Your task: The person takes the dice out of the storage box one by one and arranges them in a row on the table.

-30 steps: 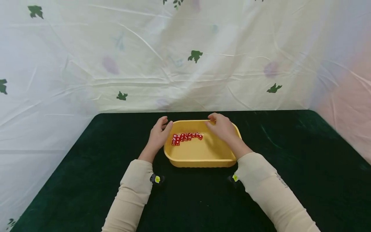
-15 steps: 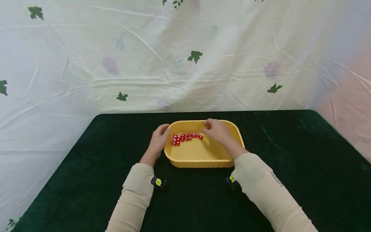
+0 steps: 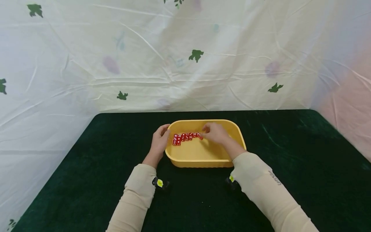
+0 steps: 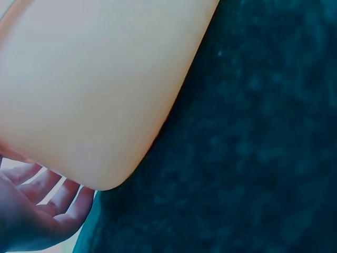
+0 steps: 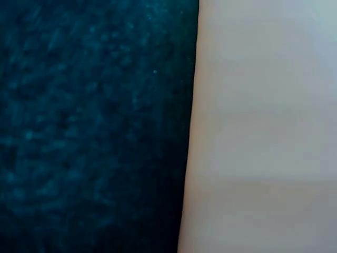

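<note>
The person's right grip was reaching down inside the yellow tray, its fingertips at the end die of the red dice, which lay bunched in uneven rows just to its left; whether it pinched that die or merely touched it could not be told. The left grip, fingers loosely bent, rested against the tray's outer left side, seemingly steadying it. The step in hand looked like handling the dice one at a time, and the next move probably called for a light, exact pinch or nudge without jostling the neighbours. Only the head view showed the dice; the left wrist view added the left grip's spread fingers at the tray's corner, while the right wrist view held just tray wall and dark desk.
</note>
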The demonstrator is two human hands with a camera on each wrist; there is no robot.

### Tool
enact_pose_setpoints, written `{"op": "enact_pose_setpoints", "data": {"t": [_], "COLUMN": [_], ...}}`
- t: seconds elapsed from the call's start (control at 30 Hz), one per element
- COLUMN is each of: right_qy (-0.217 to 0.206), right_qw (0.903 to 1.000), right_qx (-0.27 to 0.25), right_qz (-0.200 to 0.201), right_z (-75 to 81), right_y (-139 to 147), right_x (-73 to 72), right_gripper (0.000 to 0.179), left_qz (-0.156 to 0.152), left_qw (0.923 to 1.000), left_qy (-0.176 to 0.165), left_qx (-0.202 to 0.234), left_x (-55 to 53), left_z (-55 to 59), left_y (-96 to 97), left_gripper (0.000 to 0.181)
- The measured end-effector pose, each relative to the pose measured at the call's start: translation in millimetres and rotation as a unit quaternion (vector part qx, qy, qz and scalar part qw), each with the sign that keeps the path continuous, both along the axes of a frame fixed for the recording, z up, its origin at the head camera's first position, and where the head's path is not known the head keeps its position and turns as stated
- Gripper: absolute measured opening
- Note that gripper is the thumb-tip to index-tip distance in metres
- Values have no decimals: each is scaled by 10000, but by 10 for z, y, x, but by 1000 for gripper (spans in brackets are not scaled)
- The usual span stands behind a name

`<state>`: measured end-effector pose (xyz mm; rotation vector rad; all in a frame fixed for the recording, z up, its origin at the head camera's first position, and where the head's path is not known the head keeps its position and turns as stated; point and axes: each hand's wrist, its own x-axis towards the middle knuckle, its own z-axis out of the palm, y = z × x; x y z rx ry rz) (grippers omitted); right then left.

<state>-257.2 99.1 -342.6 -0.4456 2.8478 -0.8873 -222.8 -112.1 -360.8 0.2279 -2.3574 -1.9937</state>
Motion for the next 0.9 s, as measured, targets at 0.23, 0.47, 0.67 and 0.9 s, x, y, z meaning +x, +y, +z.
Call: {"op": "enact_pose_setpoints", "data": {"t": [0.23,0.47,0.67,0.9], "right_qy": [-97,-250,-265,-141], "right_qw": [9999,9988,9984,9981], "right_qx": [101,432,468,494], "right_qz": [29,24,155,335], "right_z": [-3,-20,-45,-76], "right_y": [-16,-46,-62,-76], "right_x": [17,0,-4,-2], "right_gripper": [30,28,24,16], "left_qz": [130,250,319,299], "left_qw": [9997,9988,9985,9983], "left_qy": [-43,-167,-180,-171], "left_qx": [201,387,419,460], "left_x": [-5,-1,-1,4], "left_z": [-21,-37,-54,-48], "left_y": [20,21,13,3], "left_gripper": [28,28,27,27]}}
